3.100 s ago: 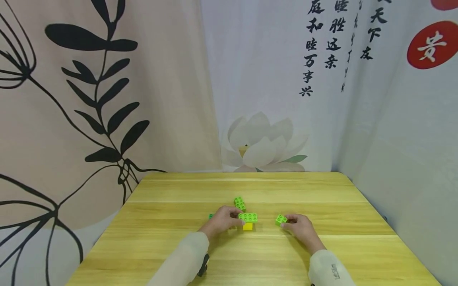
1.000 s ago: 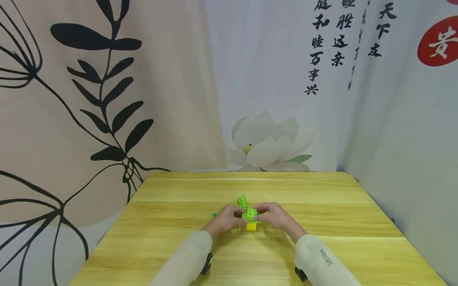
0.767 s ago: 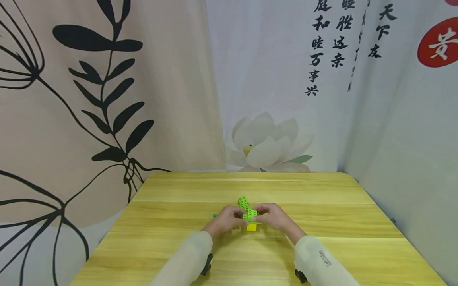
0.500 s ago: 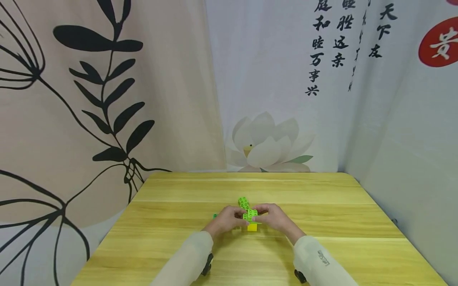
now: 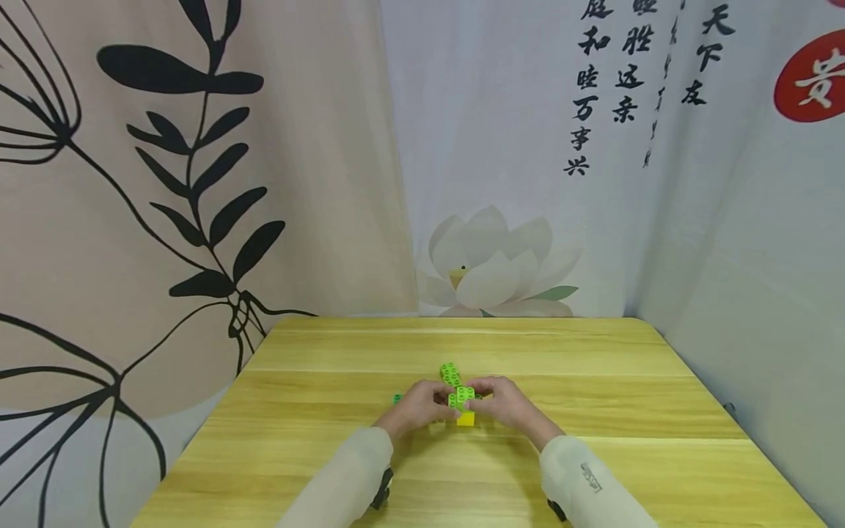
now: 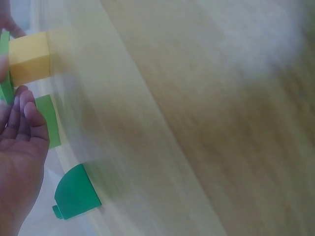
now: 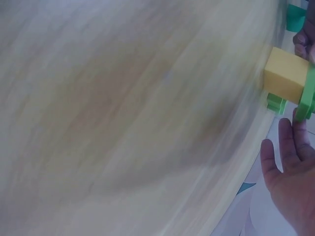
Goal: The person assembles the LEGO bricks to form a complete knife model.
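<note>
A stack of toy building bricks stands mid-table between the hands. At its bottom is a yellow brick [image 5: 466, 419]; on that lies a wider light green brick [image 5: 452, 400]. A small light green brick [image 5: 465, 394] sits atop the wider one's right part. My left hand [image 5: 419, 402] grips the wider brick's left end with thumb and fingers. From the right, my right hand [image 5: 505, 402] pinches the small brick. In the left wrist view, the left hand [image 6: 22, 157] lies beside the yellow brick [image 6: 29, 56]. The right wrist view shows the right hand's [image 7: 295, 187] other fingers extended.
Behind the stack lies another light green brick [image 5: 450, 373]. A dark green brick [image 5: 397, 399], rounded on one side in the left wrist view, lies left, mostly hidden by the left hand in the head view. The wooden table [image 5: 462, 484] ends at a printed curtain [image 5: 343, 183].
Three seconds ago the right hand held the small light green brick to the stack's right. It has since moved left onto the wider brick. Over the last second, both hands have barely moved.
</note>
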Motion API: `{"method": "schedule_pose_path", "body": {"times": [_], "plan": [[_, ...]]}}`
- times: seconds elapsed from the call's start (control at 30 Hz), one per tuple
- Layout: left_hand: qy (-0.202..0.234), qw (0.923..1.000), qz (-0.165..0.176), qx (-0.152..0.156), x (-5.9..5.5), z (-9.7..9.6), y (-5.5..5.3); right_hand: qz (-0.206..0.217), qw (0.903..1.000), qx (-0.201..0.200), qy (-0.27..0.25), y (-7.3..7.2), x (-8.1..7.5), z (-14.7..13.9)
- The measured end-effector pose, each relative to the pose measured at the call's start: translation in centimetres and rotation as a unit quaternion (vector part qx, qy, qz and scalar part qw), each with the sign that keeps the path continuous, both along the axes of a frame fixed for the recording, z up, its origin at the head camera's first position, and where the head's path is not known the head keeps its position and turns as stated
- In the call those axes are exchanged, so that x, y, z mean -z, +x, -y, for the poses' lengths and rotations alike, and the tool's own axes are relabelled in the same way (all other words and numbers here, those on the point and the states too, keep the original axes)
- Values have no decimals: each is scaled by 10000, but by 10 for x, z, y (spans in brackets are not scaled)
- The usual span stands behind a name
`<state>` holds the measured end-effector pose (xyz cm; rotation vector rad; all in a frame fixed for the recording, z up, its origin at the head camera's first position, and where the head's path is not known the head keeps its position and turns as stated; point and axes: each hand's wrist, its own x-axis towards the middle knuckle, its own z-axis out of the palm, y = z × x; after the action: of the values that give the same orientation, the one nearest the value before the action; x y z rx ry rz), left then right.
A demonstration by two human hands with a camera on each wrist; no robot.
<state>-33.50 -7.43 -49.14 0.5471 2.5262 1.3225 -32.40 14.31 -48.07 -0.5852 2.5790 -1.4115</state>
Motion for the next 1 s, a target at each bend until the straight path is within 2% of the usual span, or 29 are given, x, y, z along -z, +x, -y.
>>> {"method": "schedule_pose_path", "body": {"times": [0.13,0.33,0.6,1.0], "plan": [[-27,10000,-50,10,1,-1,-1,51,10000,-62,-55,0,0,-3],[-75,9999,-114,-28,2,-2,0,101,9999,77,-27,1,4,-3],[-3,9999,-65,-123,2,0,0,260,9986,239,-393,5,10,0],[68,9999,-64,-111,1,0,2,442,9969,357,-545,5,12,3]]}}
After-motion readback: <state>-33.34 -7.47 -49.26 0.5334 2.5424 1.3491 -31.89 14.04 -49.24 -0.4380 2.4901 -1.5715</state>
